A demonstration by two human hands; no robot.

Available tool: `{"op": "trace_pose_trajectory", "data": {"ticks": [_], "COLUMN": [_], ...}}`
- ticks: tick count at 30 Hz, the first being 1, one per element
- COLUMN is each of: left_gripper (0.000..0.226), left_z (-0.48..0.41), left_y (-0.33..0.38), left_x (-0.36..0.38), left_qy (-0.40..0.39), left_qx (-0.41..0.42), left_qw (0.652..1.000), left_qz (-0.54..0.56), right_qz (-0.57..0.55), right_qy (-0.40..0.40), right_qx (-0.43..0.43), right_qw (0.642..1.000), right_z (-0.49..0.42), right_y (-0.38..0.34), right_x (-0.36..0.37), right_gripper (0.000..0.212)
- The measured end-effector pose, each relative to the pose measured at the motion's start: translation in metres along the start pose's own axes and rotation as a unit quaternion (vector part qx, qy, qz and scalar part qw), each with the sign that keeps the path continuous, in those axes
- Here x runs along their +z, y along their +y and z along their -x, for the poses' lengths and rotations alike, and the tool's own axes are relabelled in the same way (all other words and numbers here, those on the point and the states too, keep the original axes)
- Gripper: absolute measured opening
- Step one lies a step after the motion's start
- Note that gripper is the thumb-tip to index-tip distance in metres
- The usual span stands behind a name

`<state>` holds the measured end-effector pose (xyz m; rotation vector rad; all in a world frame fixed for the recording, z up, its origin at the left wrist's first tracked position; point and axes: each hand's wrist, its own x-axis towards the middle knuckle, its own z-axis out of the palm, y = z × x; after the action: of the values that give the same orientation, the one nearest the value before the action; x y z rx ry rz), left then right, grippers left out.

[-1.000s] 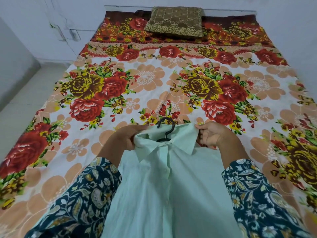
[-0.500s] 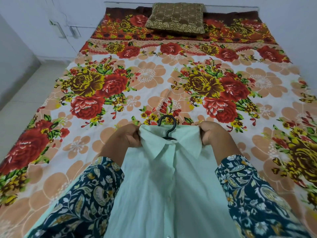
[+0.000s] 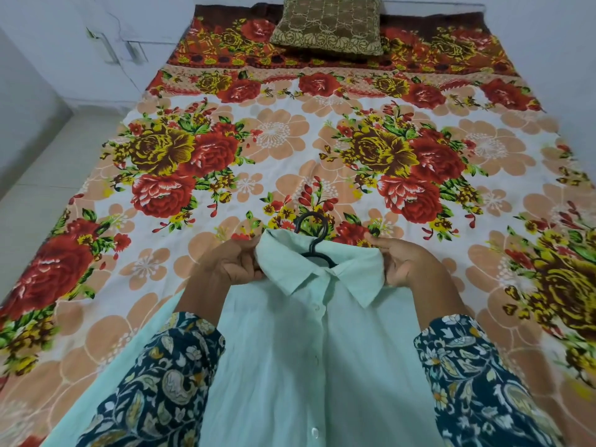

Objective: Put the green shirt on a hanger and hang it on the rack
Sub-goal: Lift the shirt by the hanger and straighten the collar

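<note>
Green shirt (image 3: 306,366): collar sat around the black hanger (image 3: 312,237), hook showing above, body spread below it over the bed (image 3: 290,140). Your left hand (image 3: 235,266) and right hand (image 3: 409,266) flanked that hanger, fingers (image 3: 245,272) clamped on the collar. Rack unseen; hanging remained.

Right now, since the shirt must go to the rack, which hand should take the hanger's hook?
Probably the right hand: it only pinches the green shirt at its flat collar edge, near the hanger hook; the left hand grips bunched fabric.

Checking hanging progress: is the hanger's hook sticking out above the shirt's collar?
Yes, the black hanger hook rises out of the green shirt collar, between the left hand and right hand gripping it.
</note>
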<state>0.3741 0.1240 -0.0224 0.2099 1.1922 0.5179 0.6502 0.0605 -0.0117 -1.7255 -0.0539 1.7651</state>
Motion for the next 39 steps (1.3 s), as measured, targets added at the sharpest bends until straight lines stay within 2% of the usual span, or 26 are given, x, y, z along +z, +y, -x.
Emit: {"op": "trace_pose_trajectory", "data": {"ticks": [4, 8, 10, 12, 16, 18, 20, 21, 22, 23, 25, 26, 28, 30, 32, 34, 36, 39], "left_gripper": [0.023, 0.023, 0.023, 0.024, 0.02, 0.014, 0.019, 0.024, 0.028, 0.032, 0.04, 0.042, 0.043, 0.041, 0.039, 0.034, 0.028, 0.026], "left_z": [0.008, 0.005, -0.002, -0.005, -0.006, -0.01, -0.011, -0.01, -0.007, -0.004, 0.004, 0.007, 0.007, 0.004, 0.001, -0.005, -0.009, -0.012], "left_y": [-0.015, -0.031, -0.04, -0.047, -0.055, -0.058, -0.06, -0.062, -0.063, -0.065, -0.067, -0.066, -0.06, -0.049, -0.038, -0.029, -0.022, -0.016], "left_x": [-0.001, 0.01, 0.011, 0.008, 0.0, -0.002, -0.002, -0.002, 0.0, 0.001, 0.008, 0.013, 0.017, 0.015, 0.007, -0.003, -0.012, -0.021], "left_qy": [-0.048, 0.003, 0.015, -0.009, -0.058, -0.003, 0.099, 0.157, 0.217, 0.273, 0.343, 0.355, 0.361, 0.347, 0.307, 0.255, 0.192, 0.118], "left_qx": [0.028, 0.055, 0.076, 0.091, 0.107, 0.141, 0.205, 0.239, 0.27, 0.295, 0.335, 0.348, 0.343, 0.292, 0.231, 0.206, 0.231, 0.27], "left_qw": [0.997, 0.978, 0.97, 0.967, 0.982, 0.986, 0.974, 0.953, 0.916, 0.862, 0.744, 0.705, 0.654, 0.614, 0.558, 0.506, 0.487, 0.538], "left_qz": [0.046, 0.203, 0.229, 0.238, 0.147, 0.09, -0.011, -0.096, -0.2, -0.309, -0.465, -0.505, -0.569, -0.646, -0.736, -0.798, -0.82, -0.79], "right_qz": [-0.109, -0.257, -0.279, -0.287, -0.323, -0.337, -0.287, -0.222, -0.113, 0.026, 0.278, 0.343, 0.376, 0.382, 0.449, 0.552, 0.621, 0.662], "right_qy": [-0.04, -0.007, 0.009, 0.01, -0.031, -0.017, 0.043, 0.094, 0.153, 0.208, 0.267, 0.277, 0.285, 0.295, 0.285, 0.259, 0.236, 0.221], "right_qx": [-0.044, -0.091, -0.11, -0.119, -0.164, -0.188, -0.21, -0.222, -0.239, -0.259, -0.3, -0.31, -0.328, -0.335, -0.278, -0.219, -0.219, -0.263], "right_qw": [0.992, 0.962, 0.954, 0.95, 0.931, 0.922, 0.934, 0.945, 0.952, 0.943, 0.873, 0.843, 0.818, 0.809, 0.799, 0.762, 0.715, 0.666], "right_z": [0.009, -0.001, -0.006, -0.009, -0.003, 0.004, 0.008, 0.006, 0.004, 0.002, -0.003, -0.003, -0.003, -0.005, -0.007, -0.009, -0.012, -0.013], "right_y": [0.014, 0.03, 0.037, 0.045, 0.051, 0.053, 0.057, 0.06, 0.063, 0.066, 0.071, 0.07, 0.064, 0.056, 0.048, 0.044, 0.044, 0.042], "right_x": [0.002, 0.01, 0.013, 0.015, 0.017, 0.024, 0.032, 0.033, 0.033, 0.032, 0.027, 0.026, 0.027, 0.021, 0.013, 0.005, 0.003, 0.003], "right_gripper": [0.014, 0.019, 0.015, 0.012, 0.018, 0.026, 0.027, 0.027, 0.03, 0.035, 0.044, 0.044, 0.031, 0.021, 0.025, 0.028, 0.029, 0.033]}}
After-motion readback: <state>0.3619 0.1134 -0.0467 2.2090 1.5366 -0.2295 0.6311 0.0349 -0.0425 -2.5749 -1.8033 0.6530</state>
